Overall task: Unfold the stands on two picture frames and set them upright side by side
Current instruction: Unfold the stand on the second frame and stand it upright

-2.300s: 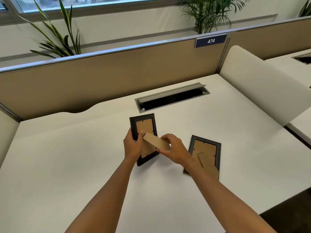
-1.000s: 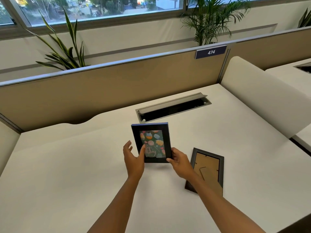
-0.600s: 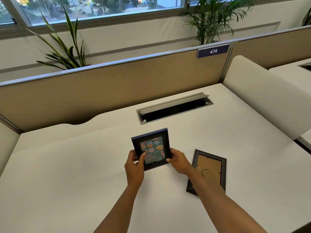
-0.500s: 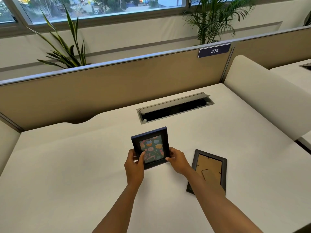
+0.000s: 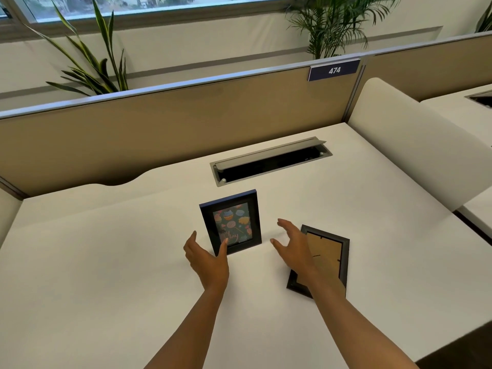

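Black-framed picture one (image 5: 231,223) stands upright on the white tabletop (image 5: 106,262), print facing the camera, just in front of the cable slot (image 5: 270,161). Left hand (image 5: 206,258) is open, empty, thumb tip at or touching the frame's lower left edge (contact not certain). Right hand (image 5: 292,245) is open, fingers spread, holding nothing, between the two frames. Second frame (image 5: 326,255) lies face down to the right, cardboard back up, partly hidden by the right forearm; stand state unclear. Judged step: first frame placed, hands free. Next move: lift the second frame, swing out its stand, set it beside the first.
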{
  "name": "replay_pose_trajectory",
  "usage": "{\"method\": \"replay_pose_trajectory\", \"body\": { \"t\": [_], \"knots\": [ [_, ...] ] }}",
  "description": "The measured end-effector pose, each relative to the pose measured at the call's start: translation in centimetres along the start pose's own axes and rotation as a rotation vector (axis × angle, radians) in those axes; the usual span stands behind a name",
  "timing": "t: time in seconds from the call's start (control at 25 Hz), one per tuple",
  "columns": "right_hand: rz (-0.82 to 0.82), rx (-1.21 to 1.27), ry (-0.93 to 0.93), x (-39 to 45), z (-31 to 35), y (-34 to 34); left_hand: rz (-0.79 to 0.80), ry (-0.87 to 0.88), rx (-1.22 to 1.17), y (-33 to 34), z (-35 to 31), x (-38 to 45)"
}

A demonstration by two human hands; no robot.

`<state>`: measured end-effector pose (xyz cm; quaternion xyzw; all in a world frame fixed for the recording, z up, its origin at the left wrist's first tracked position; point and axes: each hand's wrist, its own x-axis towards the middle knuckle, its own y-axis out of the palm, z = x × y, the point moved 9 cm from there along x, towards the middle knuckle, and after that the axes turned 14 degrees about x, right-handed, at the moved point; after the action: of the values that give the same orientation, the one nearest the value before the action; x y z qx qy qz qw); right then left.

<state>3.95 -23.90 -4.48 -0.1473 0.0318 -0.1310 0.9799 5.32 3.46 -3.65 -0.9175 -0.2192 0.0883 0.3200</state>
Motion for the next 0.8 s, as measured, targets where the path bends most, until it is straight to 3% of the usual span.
{"method": "replay_pose_trajectory", "body": {
  "t": [0.16,0.24,0.36,0.44,0.56,0.64,0.8],
  "knots": [
    [-0.081,-0.054,0.065,-2.0,-1.1,-3.4,-0.004,-0.412,0.06,0.7,2.6,-3.1],
    [-0.105,-0.053,0.087,-3.1,-1.3,-4.7,0.041,-0.492,0.068,1.7,2.5,-4.9],
    [-0.208,-0.037,0.167,-5.0,-1.8,-7.0,0.185,-0.418,0.127,4.8,1.1,-6.9],
    [-0.262,-0.059,0.246,-6.2,-2.8,-7.9,0.373,-0.308,0.183,8.0,0.3,-7.9],
    [-0.226,-0.289,0.242,-7.6,-3.3,-7.7,0.632,-0.139,0.196,11.7,-1.6,-9.6],
    [-0.2,-0.448,0.183,-8.2,-3.2,-7.4,0.716,-0.07,0.185,12.9,-3.2,-10.8],
    [-0.18,-0.519,0.193,-9.3,-3.6,-7.0,0.795,0.007,0.231,14.1,-4.7,-12.2]
  ]
}}
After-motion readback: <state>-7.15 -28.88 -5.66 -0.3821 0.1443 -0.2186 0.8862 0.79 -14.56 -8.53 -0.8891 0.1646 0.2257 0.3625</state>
